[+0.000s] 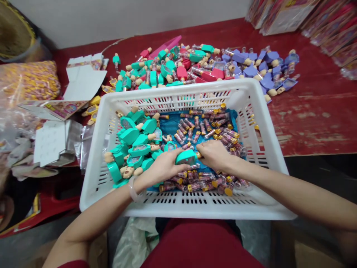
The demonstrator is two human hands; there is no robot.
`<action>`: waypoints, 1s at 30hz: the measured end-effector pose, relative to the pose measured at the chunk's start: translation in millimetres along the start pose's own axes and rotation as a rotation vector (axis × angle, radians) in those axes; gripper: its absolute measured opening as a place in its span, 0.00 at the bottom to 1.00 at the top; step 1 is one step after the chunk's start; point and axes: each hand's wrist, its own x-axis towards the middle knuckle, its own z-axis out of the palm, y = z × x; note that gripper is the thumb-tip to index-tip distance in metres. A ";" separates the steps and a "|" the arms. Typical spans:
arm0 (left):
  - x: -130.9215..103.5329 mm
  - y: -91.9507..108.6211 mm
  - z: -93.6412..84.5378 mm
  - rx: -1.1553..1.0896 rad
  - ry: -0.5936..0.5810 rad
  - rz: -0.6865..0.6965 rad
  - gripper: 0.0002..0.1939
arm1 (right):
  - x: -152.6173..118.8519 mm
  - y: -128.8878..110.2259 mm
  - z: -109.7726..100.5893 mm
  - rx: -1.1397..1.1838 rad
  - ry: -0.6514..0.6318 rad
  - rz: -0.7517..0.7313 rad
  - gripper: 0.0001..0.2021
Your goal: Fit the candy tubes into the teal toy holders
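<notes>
Green plastic toy (185, 158) held between two hands over a white basket

The held toy is bright, glossy green, a chunky rounded body with a see-through-looking side. At its right end sits a small yellowish piece (198, 155); whether that is part of the toy or a tube's cap is too small to tell. It is above the middle of the white basket (184, 211), between green toys (129, 136) on the left and clear tubes (230, 138) on the right.

The left hand (164, 164) has thumb and fingers around the toy's left end. The right hand (214, 153) has its fingers drawn narrow, pinching the yellowish piece; the exact grip is partly hidden.

Counted: one held toy, one slotted basket, one pale bracelet (133, 189) on the left wrist. More than ten green toys with tan heads overlap in the basket. Dozens of yellow-capped tubes lie on one blue sheet (167, 125), too jumbled for an exact number. Beyond the basket, one large heap mixes green, red and purple toys (269, 80); one green toy (116, 60) lies apart at its left.
</notes>
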 end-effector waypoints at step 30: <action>-6.9 -7.7 9.2 0.602 0.116 0.358 0.15 | 0.9 -8.2 -3.2 0.346 -0.427 0.113 0.11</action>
